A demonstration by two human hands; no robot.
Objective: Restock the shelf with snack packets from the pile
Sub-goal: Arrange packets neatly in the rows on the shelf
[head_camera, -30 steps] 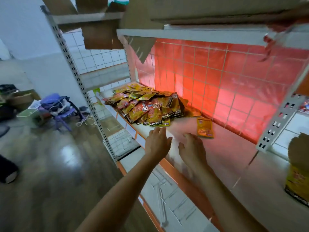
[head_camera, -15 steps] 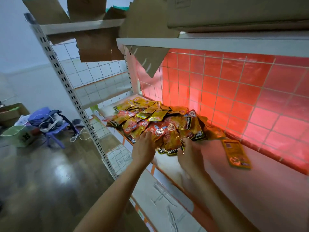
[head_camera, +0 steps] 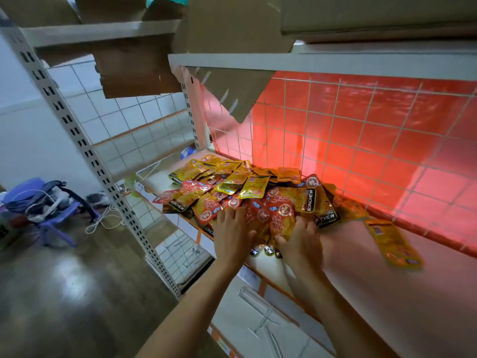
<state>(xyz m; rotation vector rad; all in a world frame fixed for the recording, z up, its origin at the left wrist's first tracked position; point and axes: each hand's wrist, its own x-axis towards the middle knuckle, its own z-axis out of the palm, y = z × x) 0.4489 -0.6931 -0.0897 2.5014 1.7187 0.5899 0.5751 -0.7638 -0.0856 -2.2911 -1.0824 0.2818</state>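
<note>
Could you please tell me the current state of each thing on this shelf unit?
Pile of orange and yellow foil snack packets: heaped loosely, unsorted.
Single orange packet: lying flat, apart from the pile.
Left hand: fingers laid flat on the pile.
Right hand: fingers curled round packets at the pile's near edge.
White shelf board: carries the pile and the single packet.
Brown cardboard boxes: on the level above, flaps hanging open.

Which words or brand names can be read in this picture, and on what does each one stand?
"KONCHEW": black band of the right-side packet.
"KONCHEW": black band of the left-edge packet.
"CHEW", cut off: the lower-right packet.
"HEW", cut off: the front packet.
All other print, also on the lone packet, is too blurred to read.
</note>
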